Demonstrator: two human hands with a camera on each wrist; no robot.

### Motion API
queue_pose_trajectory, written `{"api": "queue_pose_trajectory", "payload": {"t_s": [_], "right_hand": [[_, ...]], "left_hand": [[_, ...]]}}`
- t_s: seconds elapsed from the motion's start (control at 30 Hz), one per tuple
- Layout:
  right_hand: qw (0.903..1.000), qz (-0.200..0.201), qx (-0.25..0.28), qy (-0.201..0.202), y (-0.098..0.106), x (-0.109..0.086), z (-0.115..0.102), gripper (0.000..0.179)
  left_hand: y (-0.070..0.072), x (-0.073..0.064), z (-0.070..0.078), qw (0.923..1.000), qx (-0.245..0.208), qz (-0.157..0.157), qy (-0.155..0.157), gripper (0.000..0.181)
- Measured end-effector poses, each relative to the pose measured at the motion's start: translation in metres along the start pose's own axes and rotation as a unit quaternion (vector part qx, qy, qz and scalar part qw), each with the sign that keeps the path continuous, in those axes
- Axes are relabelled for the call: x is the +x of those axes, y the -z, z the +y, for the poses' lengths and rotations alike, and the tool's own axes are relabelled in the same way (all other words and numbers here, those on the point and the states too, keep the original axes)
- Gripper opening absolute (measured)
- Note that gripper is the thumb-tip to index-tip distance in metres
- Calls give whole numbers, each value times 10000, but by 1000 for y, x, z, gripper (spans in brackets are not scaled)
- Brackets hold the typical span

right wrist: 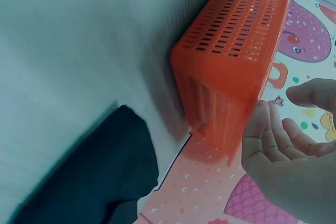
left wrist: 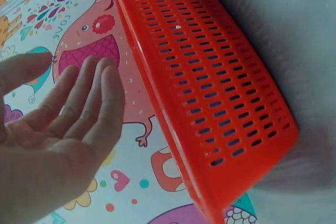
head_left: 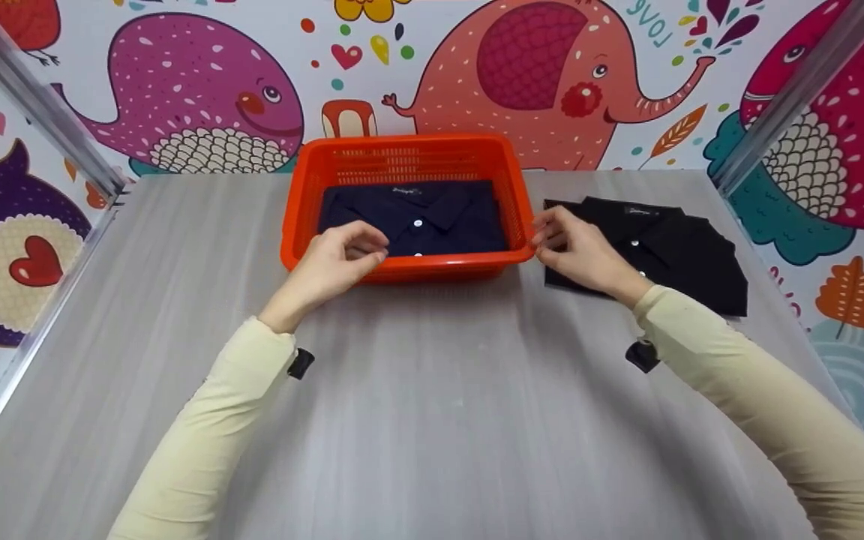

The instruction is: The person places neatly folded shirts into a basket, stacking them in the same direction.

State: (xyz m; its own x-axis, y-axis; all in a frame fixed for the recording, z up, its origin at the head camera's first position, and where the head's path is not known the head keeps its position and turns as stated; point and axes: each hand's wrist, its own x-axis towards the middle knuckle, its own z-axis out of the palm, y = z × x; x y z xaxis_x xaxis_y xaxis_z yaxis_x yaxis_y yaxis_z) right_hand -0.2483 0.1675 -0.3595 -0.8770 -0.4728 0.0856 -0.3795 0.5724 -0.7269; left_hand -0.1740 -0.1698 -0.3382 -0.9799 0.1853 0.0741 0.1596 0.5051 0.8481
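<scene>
An orange plastic basket with slotted walls stands at the back of the table. Inside it lies a folded navy shirt, collar toward the far side and white buttons up. My left hand hovers over the basket's near left rim, fingers loosely bent and holding nothing. By the near right corner is my right hand, its fingers relaxed and its grasp empty; whether a fingertip touches the rim I cannot tell. Beneath and beyond the right hand, folded black shirts lie fanned on the table, partly covered by that hand.
The grey wood-grain table meets a wall printed with cartoon animals right behind the basket. Metal posts rise at the back left and back right corners. A black strap shows at the right wrist.
</scene>
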Motion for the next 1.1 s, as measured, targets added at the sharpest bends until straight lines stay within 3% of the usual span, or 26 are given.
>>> {"api": "queue_pose_trajectory", "payload": {"t_s": [0.23, 0.4, 0.6, 0.77, 1.1], "right_hand": [[9994, 230, 160, -180, 12, -13, 19, 30], [9991, 250, 137, -299, 21, -21, 33, 31], [9986, 217, 85, -475, 28, -30, 49, 31], [9978, 221, -5, -624, 38, -36, 59, 31], [9937, 267, 206, -1072, 62, -54, 79, 37]], "left_hand": [[-9, -1, 1, 9997, 88, -162, -175, 16], [-22, -1, 0, 9982, -48, -507, -317, 12], [-44, 1, -5, 9947, -228, -886, -469, 11], [-69, 6, -10, 9913, -76, -1194, -556, 11], [-105, 20, -17, 9862, -158, -1638, -157, 15]]}}
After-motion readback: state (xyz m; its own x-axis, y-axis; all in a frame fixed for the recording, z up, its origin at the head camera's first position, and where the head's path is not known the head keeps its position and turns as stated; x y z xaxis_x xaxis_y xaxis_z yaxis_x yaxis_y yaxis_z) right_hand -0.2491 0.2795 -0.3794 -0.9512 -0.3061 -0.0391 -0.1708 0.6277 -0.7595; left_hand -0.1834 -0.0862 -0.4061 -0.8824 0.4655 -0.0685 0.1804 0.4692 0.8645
